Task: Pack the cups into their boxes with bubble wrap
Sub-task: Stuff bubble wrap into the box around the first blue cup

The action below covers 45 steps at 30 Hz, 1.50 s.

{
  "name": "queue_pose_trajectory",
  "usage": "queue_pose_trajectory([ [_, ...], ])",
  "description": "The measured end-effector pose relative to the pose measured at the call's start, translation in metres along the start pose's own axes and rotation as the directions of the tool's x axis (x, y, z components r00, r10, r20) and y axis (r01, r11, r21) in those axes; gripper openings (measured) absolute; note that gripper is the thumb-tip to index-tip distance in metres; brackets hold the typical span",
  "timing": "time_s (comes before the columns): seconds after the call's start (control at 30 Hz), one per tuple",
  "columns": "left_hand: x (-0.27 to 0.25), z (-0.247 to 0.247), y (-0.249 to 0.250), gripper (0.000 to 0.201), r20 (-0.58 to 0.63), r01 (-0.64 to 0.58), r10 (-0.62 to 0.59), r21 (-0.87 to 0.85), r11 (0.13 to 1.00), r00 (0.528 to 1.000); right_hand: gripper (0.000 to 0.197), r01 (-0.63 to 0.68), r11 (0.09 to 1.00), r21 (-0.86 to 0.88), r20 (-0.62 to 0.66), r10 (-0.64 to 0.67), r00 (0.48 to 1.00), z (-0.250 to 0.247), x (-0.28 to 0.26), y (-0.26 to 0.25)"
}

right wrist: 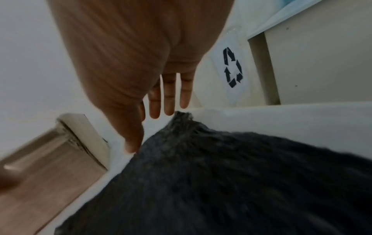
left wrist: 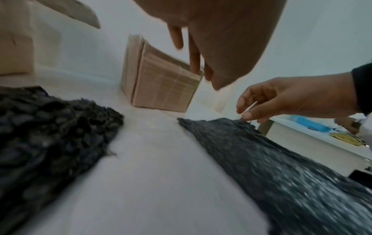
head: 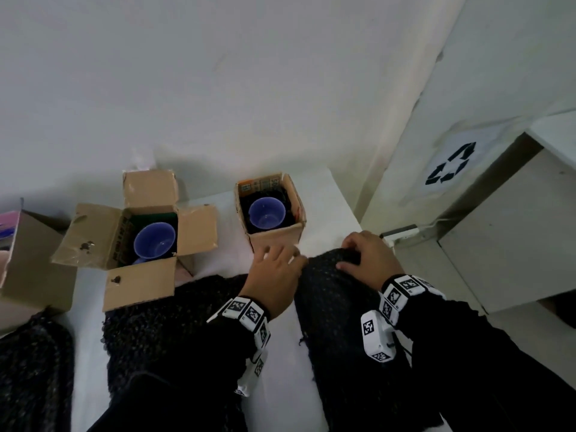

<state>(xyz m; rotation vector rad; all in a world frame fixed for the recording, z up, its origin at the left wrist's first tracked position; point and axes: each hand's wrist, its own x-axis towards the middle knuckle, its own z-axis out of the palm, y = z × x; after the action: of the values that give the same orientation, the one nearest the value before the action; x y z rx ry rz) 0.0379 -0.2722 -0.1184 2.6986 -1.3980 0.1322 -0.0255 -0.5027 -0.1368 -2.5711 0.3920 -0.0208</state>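
On the white table point(head: 324, 194) lie sheets of black bubble wrap; the right sheet point(head: 330, 307) stretches from the near edge up to both hands, and a second sheet point(head: 162, 322) lies to its left, apart from it. The right hand point(head: 366, 260) rests on the far end of the right sheet, and its fingertips point(left wrist: 248, 114) touch the wrap's edge with the fingers loosely bent and a little apart; whether they pinch it I cannot tell. The left hand point(head: 274, 275) is at the left border of the same sheet, just in front of the small box point(head: 271, 210), with the fingers point(left wrist: 194, 54) straight and spread, holding nothing. In this box stands a blue cup point(head: 266, 212) on dark padding. A second blue cup point(head: 154, 241) leans inside the open-flap box point(head: 137, 238) further left. A third box point(head: 28, 263) is cut off by the left frame edge. Both wrist views are blurred, so the wrap's bubbles are hard to make out.
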Motion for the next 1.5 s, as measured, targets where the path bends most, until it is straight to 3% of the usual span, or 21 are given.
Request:
queue_pose_trajectory([
  [0.07, -0.009, 0.010, 0.013, 0.035, 0.279, 0.033, -0.026, -0.020, 0.999, 0.960, 0.059, -0.064, 0.993, -0.097, 0.109, 0.075, 0.991, 0.010, -0.016, 0.005],
  [0.13, -0.020, 0.020, 0.021, 0.052, 0.438, 0.116, -0.088, -0.037, 0.993, 0.894, 0.080, -0.164, 0.978, -0.130, 0.146, 0.182, 0.972, 0.020, -0.029, 0.005],
  [0.27, -0.032, 0.029, 0.026, 0.060, 0.418, 0.169, -0.115, -0.094, 0.981, 0.901, 0.093, -0.269, 0.963, -0.022, 0.112, 0.269, 0.956, 0.026, -0.036, -0.004],
  [0.4, -0.035, 0.028, 0.020, 0.070, 0.378, 0.326, -0.199, -0.311, 0.892, 0.904, 0.068, -0.243, 0.959, 0.149, 0.074, 0.234, 0.969, 0.022, -0.033, -0.011],
  [0.5, -0.036, 0.028, 0.013, 0.095, 0.334, 0.488, -0.356, -0.596, 0.637, 0.873, 0.027, -0.138, 0.934, 0.331, 0.070, 0.121, 0.990, 0.007, -0.027, -0.025],
  [0.6, -0.036, 0.021, 0.006, 0.107, 0.328, 0.519, -0.450, -0.751, 0.408, 0.830, 0.014, -0.089, 0.836, 0.542, 0.070, 0.061, 0.996, -0.015, -0.018, -0.047],
  [0.67, -0.034, 0.011, 0.001, 0.092, 0.297, 0.511, -0.499, -0.774, 0.374, 0.814, 0.012, -0.084, 0.770, 0.633, 0.051, 0.067, 0.996, -0.029, -0.011, -0.061],
  [0.73, -0.028, -0.005, -0.007, 0.052, 0.233, 0.495, -0.534, -0.759, 0.422, 0.813, 0.016, -0.086, 0.736, 0.672, 0.031, 0.089, 0.996, -0.042, -0.001, -0.075],
  [0.8, -0.020, -0.024, -0.015, 0.017, 0.190, 0.479, -0.547, -0.753, 0.452, 0.815, 0.017, -0.077, 0.744, 0.663, 0.009, 0.095, 0.995, -0.056, 0.010, -0.088],
  [0.87, -0.011, -0.044, -0.029, 0.005, 0.151, 0.451, -0.550, -0.763, 0.463, 0.821, 0.016, -0.060, 0.769, 0.636, -0.015, 0.090, 0.996, -0.071, 0.023, -0.100],
  [1.0, 0.011, -0.086, -0.055, 0.016, 0.008, 0.394, -0.605, -0.766, 0.508, 0.797, 0.019, -0.012, 0.840, 0.542, -0.089, 0.072, 0.993, -0.095, 0.050, -0.121],
  [1.13, 0.033, -0.111, -0.073, 0.029, -0.011, 0.415, -0.706, -0.803, 0.429, 0.708, 0.047, 0.003, 0.829, 0.560, -0.167, 0.109, 0.980, -0.104, 0.075, -0.141],
  [1.2, 0.041, -0.115, -0.080, 0.028, -0.009, 0.426, -0.747, -0.817, 0.388, 0.664, 0.050, 0.030, 0.830, 0.557, -0.231, 0.121, 0.965, -0.100, 0.083, -0.149],
  [1.37, 0.047, -0.093, -0.092, 0.026, 0.102, 0.525, -0.811, -0.807, 0.271, 0.576, 0.028, 0.088, 0.917, 0.388, -0.369, 0.067, 0.927, -0.073, 0.103, -0.152],
  [1.5, 0.045, -0.063, -0.095, 0.027, 0.171, 0.549, -0.790, -0.802, 0.235, 0.588, 0.014, 0.082, 0.962, 0.259, -0.343, 0.012, 0.939, -0.046, 0.121, -0.144],
])
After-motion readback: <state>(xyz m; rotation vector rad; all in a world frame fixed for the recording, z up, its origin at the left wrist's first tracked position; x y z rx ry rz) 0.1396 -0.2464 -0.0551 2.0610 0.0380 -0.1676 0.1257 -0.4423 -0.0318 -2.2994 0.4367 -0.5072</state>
